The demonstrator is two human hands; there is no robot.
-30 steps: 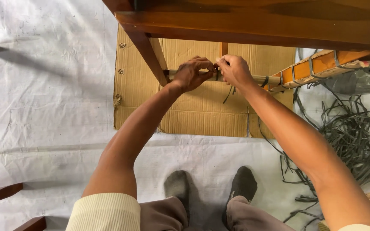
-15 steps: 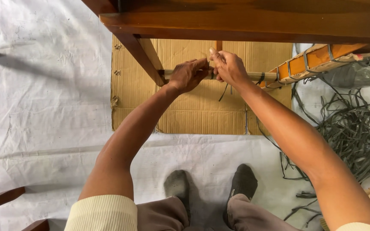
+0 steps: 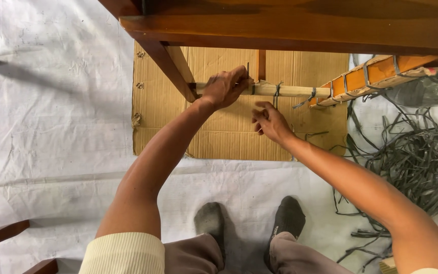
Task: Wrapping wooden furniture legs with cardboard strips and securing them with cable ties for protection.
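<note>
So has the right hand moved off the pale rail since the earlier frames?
Yes. The right hand has dropped toward the person, now over the cardboard, apart from the rail; the left hand grips it.

Dark wooden frame (image 3: 300,30) closes off the top, blocking reach from above. Slanted leg (image 3: 166,63) walls the left end of the round rail (image 3: 295,91); left hand (image 3: 224,87) grips there. Rail's right end meets the strap-wrapped bar (image 3: 366,77). Open room below the rail over the cardboard (image 3: 239,137), where right hand (image 3: 269,122) hangs free. Loose strap pile (image 3: 416,162) clutters the right floor; white sheet (image 3: 51,127) on the left is open.
</note>
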